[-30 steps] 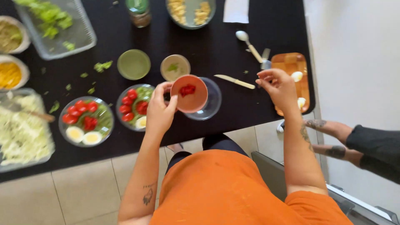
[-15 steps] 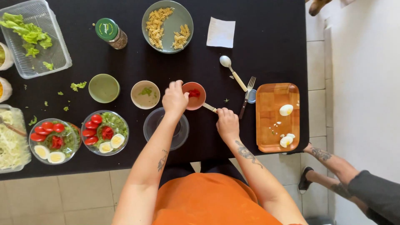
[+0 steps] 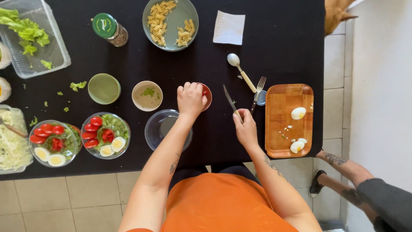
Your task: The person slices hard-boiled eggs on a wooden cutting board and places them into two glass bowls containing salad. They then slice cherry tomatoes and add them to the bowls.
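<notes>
My left hand (image 3: 190, 99) rests over a small red bowl (image 3: 207, 93) holding cherry tomatoes on the black table (image 3: 279, 51); the hand covers most of the bowl. My right hand (image 3: 245, 127) grips a knife (image 3: 228, 99) by its handle, blade pointing away from me, just right of the red bowl. An empty clear glass bowl (image 3: 159, 127) sits under my left forearm. A wooden cutting board (image 3: 289, 120) with boiled egg pieces lies to the right of my right hand.
Two glass salad bowls (image 3: 105, 135) (image 3: 53, 142) with tomato and egg stand at left, by a shredded-cabbage tray (image 3: 13, 141). A pasta bowl (image 3: 171, 23), spice jar (image 3: 110, 29), lettuce tub (image 3: 30, 36), napkin (image 3: 229, 27), spoon (image 3: 239, 70) and fork (image 3: 258, 91) lie farther back. Another person's legs (image 3: 356, 184) are at right.
The red bowl was lifted above the glass bowl a second ago; it now sits on the table under my left hand. My right hand took hold of the knife and raised it.
</notes>
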